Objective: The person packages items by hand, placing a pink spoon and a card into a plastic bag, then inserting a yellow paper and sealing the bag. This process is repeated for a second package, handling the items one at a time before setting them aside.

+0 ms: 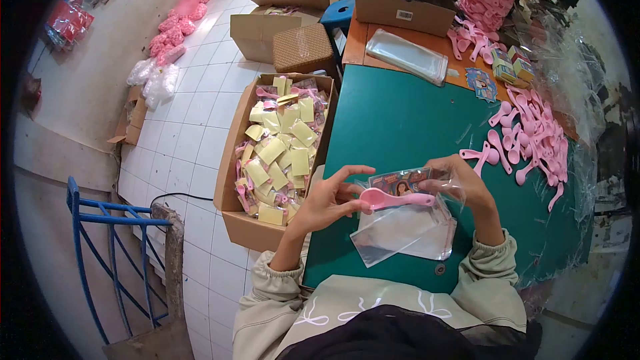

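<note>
Over the front of the green table, my left hand (333, 197) pinches a pink plastic spoon (403, 201) at its bowl end. The spoon lies level, its handle pointing right. Behind it is a printed card (403, 180) with a cartoon figure. My right hand (463, 183) is closed on the card's right side and on a clear plastic bag (451, 193) that spreads around its fingers. Under both hands, a stack of clear bags (430, 237) rests on the table, and one bag (377, 243) sticks out askew to the left.
Many loose pink spoons (533, 133) are heaped on the right of the green table (387, 113). Cards (481, 85) and a clear bag pack (407, 57) lie at the back. A carton (230, 160) of packed spoons stands left; a blue metal frame (110, 207) is farther left.
</note>
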### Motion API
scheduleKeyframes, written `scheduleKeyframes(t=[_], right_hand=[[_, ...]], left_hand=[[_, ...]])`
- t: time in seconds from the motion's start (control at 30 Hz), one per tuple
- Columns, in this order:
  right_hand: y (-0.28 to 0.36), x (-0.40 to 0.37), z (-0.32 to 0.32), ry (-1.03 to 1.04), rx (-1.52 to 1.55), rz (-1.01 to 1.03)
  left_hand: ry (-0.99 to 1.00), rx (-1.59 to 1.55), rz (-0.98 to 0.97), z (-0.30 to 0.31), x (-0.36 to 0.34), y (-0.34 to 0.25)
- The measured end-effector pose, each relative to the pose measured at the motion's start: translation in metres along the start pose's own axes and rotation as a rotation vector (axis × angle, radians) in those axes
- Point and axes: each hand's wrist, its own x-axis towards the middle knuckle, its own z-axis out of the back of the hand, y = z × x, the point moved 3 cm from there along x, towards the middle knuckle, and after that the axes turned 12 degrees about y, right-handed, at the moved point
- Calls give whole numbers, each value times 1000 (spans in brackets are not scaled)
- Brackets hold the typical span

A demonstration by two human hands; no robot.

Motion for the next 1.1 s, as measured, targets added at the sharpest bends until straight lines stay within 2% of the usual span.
scheduleKeyframes(t=[0.07,0.1,0.17,0.27,0.3,0.37,0.47,0.57,0.83,0.9,0.97,1.03,1.1], right_hand=[[-21,4,0,-8,72,113],[-24,7,-1,-11,108,171],[-20,3,4,-159,-1,213],[8,-4,-4,-458,-250,321],[19,-6,-10,-571,-348,364],[26,-5,-25,-382,-473,380],[20,-3,-38,-126,-575,342],[8,5,-43,-147,-703,333],[2,26,-74,-78,-631,454],[2,28,-78,-71,-620,476],[0,30,-80,-78,-633,473],[2,29,-81,-86,-667,493],[2,28,-84,-106,-734,521]], left_hand=[[22,43,-17,-2,1,-1],[-33,100,-36,-1,2,0],[-142,215,-71,-3,8,8],[-376,116,-85,-9,19,24],[-276,-80,-69,-16,22,26],[-73,-469,-33,-30,24,26],[-14,-483,64,-32,19,29],[-57,-481,89,-34,13,36],[-70,-321,66,-32,0,42],[-75,-186,64,-32,-2,31],[-78,-231,67,-34,-3,30],[-84,-452,76,-37,-3,34],[-92,-512,93,-36,-3,38]])
